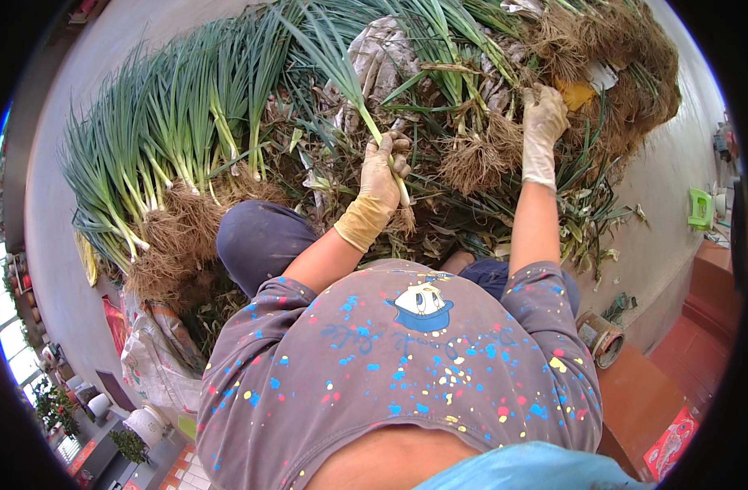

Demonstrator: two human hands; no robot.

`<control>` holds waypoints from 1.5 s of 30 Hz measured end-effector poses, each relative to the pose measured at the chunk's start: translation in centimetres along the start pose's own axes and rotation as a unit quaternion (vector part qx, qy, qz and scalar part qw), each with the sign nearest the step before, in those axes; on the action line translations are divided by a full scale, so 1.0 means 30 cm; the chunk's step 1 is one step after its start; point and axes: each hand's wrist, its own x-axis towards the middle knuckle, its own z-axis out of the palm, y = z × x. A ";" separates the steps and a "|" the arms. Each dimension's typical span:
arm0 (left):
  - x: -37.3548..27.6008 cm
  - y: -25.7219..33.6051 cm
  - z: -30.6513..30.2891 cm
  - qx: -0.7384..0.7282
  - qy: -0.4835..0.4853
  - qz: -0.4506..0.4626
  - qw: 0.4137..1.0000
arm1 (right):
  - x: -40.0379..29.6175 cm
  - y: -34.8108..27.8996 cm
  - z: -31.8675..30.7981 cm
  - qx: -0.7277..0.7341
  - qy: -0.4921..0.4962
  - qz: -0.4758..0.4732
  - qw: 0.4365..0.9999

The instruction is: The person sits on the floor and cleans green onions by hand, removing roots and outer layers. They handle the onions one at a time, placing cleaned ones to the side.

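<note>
My left hand (381,168), in a dirty thin glove, is closed around the pale stem of a green onion (371,124); its leaves point up and its white base and roots hang below the fist. My right hand (543,110), gloved too, is at the stems of untrimmed green onions (505,70) right of centre; whether its fingers grip one cannot be told. Between the hands lies a clump of brown roots (481,156). On the left, green onions with white stems (178,159) lie in a row, roots towards me.
Torn leaves and peelings (447,229) cover the floor before my knees. More rooted onions (631,79) are heaped at the upper right. A woven sack (159,361) lies at lower left, a rusty can (601,340) at right, and a green plastic stool (700,209) stands farther right.
</note>
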 end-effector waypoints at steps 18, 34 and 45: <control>0.035 0.028 -0.032 -0.025 -0.017 -0.039 0.999 | -0.154 -0.212 -0.151 0.744 -0.351 0.228 0.521; -0.212 -0.074 -0.032 0.222 -0.083 -0.140 0.962 | -0.531 -0.328 -0.273 0.569 -0.408 0.221 0.679; -0.144 0.044 -0.058 0.137 -0.018 -0.004 0.990 | -0.754 -0.391 -0.384 0.534 -0.368 0.007 0.761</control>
